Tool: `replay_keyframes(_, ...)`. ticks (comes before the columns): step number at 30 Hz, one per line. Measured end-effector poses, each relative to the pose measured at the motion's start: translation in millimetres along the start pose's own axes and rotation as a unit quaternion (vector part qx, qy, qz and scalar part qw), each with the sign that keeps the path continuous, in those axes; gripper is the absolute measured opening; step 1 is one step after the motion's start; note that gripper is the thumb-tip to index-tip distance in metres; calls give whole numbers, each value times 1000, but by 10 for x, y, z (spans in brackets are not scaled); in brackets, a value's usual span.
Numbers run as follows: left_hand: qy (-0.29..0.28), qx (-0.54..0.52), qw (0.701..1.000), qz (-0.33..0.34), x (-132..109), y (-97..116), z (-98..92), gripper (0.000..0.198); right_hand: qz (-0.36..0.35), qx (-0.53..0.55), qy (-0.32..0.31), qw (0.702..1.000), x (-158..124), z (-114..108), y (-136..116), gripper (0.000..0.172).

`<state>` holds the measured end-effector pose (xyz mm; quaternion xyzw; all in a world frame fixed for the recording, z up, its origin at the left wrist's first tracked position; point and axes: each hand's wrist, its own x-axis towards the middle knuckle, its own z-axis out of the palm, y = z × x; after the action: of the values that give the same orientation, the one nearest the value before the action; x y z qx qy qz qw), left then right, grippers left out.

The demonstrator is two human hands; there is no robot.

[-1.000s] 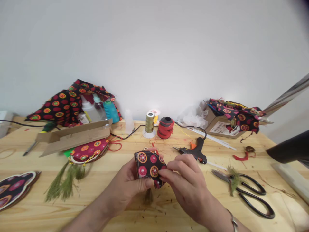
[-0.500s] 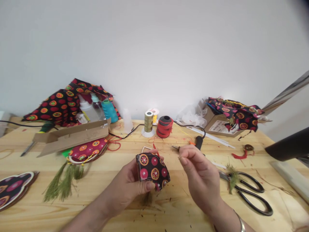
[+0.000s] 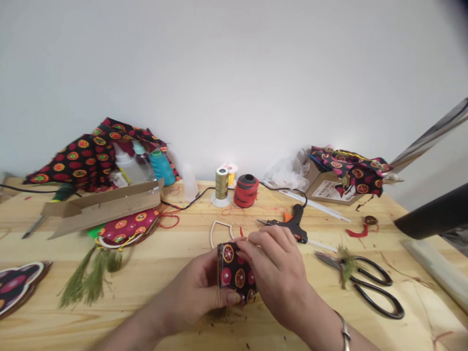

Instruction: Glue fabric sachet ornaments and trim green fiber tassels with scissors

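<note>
My left hand [image 3: 204,287] is closed around a small black fabric-covered piece [image 3: 239,278] with pink and orange round motifs and small pearl-like beads. Its thumb lies across the lower front. The fingers of my right hand [image 3: 274,268] are closed at the piece's upper right edge and cover part of its right side; whether they pinch something small there is hidden. A tassel shows dimly beneath the piece. Just behind it lies a pale frame-like outline [image 3: 212,233]. Beyond my right hand rests a black glue gun [image 3: 298,224] with an orange trigger.
Black-handled scissors [image 3: 380,292] lie at right, a green tuft on them. Behind stand a gold thread spool [image 3: 221,184] and a red thread spool [image 3: 246,191]. At left are a cardboard tray [image 3: 106,207], a tasselled fabric piece [image 3: 127,226] and a scalloped one [image 3: 18,287].
My right hand has moved left and in, from a pinch held apart in the air to touching the piece's edge. The piece has turned more upright. The glue gun now shows more fully.
</note>
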<state>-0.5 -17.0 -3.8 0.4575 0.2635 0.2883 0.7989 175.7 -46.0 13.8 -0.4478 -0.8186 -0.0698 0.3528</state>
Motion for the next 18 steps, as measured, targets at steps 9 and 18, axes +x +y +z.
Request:
replay_keyframes(9, -18, 10, 1000, -16, -1, -44, -3, 35, -33, -62, -7, 998, 4, 25, 17, 20)
replay_keyframes(18, 23, -78, 996, 22, 11, -14, -73, 52, 168, 294, 104, 935, 47, -228, 88, 14)
